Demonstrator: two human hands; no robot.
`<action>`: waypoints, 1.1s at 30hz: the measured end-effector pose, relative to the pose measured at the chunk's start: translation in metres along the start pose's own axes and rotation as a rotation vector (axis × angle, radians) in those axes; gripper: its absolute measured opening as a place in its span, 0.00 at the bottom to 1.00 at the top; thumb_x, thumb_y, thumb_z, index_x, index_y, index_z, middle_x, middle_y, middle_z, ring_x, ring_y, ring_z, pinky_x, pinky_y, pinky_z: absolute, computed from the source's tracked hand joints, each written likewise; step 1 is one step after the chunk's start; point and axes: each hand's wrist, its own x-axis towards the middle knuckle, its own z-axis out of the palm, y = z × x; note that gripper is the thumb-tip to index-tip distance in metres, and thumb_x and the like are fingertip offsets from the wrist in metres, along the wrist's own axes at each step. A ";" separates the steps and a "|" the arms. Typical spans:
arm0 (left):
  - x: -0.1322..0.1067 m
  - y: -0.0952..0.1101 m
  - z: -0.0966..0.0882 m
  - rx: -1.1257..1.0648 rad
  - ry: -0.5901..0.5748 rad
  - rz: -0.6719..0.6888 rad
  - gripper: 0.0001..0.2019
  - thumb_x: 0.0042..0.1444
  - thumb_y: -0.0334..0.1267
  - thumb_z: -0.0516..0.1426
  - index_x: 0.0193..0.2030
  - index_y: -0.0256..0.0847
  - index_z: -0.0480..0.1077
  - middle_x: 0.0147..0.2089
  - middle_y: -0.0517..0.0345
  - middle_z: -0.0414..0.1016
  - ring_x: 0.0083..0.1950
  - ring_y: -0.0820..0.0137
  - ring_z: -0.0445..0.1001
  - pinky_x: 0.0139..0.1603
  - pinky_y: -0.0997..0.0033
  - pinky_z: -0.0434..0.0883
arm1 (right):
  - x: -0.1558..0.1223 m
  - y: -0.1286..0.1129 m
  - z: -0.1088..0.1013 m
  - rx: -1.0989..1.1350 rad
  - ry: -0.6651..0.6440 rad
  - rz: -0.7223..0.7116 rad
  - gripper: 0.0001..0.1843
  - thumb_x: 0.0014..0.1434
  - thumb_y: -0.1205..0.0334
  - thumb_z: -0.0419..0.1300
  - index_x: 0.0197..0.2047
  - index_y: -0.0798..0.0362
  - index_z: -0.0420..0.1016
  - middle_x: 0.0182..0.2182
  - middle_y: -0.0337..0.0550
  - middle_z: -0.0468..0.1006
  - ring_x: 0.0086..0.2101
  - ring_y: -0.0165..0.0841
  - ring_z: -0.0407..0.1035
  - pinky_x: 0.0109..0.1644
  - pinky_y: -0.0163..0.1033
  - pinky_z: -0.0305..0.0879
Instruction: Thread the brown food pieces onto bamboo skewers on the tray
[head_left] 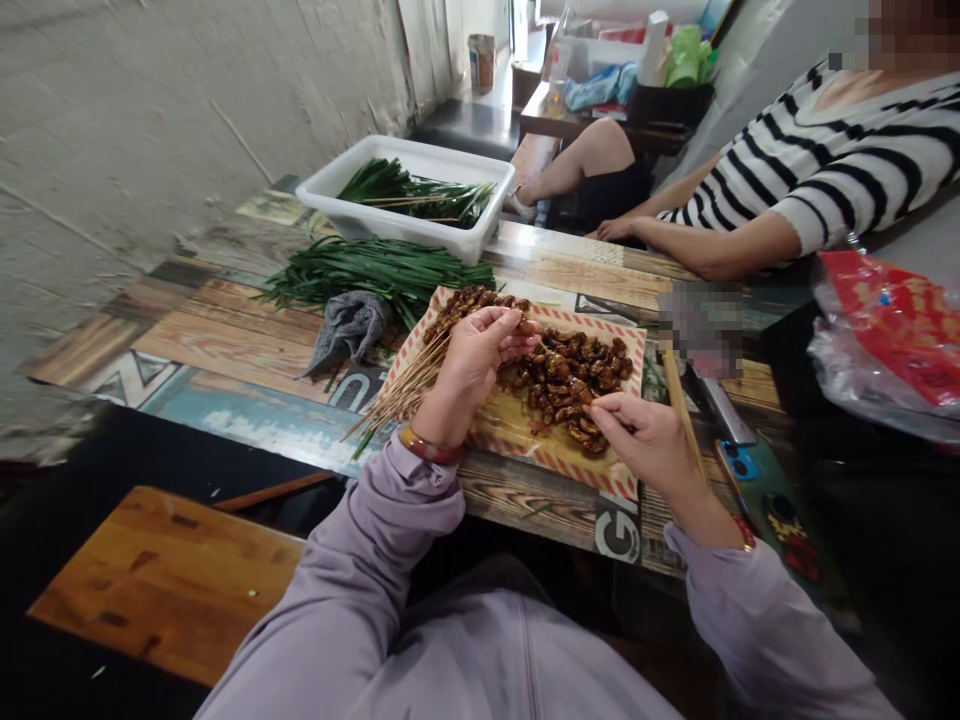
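Note:
My left hand (484,355) is closed over the striped tray (628,478), its fingers pinching a small brown sauce-coated piece (528,327). A thin wooden skewer (549,350) appears to run from there toward my right hand (645,440). The thumb and forefinger of that hand are pinched at the skewer's lower end, beside the pile of brown sauced pieces (574,375). Left of my left hand, several loaded skewers (409,385) lie side by side, bare sticks pointing toward me. What the brown pieces are, I cannot tell.
Behind the tray lie long green chives (375,270) and a grey cloth (351,328). A white plastic tub (412,228) holds more greens. On the right are a phone (776,515) and a plastic bag (892,340). A person in a striped top (825,165) sits across the table.

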 end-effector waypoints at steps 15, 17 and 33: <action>0.000 0.001 0.003 0.003 0.013 -0.024 0.16 0.49 0.43 0.67 0.34 0.36 0.66 0.32 0.53 0.79 0.30 0.72 0.78 0.38 0.70 0.75 | -0.001 0.002 0.002 -0.029 -0.006 0.014 0.11 0.61 0.58 0.56 0.31 0.48 0.77 0.26 0.38 0.80 0.26 0.31 0.73 0.29 0.34 0.66; 0.000 0.000 0.002 0.003 0.012 -0.026 0.17 0.48 0.43 0.67 0.34 0.36 0.66 0.32 0.53 0.79 0.30 0.72 0.78 0.38 0.70 0.75 | -0.001 0.002 0.002 -0.036 -0.003 0.017 0.11 0.62 0.58 0.56 0.31 0.48 0.77 0.26 0.38 0.80 0.26 0.31 0.73 0.29 0.34 0.66; 0.005 -0.008 -0.001 0.006 0.003 -0.018 0.19 0.44 0.43 0.68 0.35 0.37 0.65 0.31 0.54 0.80 0.28 0.72 0.78 0.36 0.70 0.76 | -0.002 0.004 0.008 -0.053 0.011 -0.014 0.12 0.63 0.58 0.54 0.33 0.49 0.76 0.28 0.39 0.80 0.28 0.31 0.74 0.32 0.34 0.67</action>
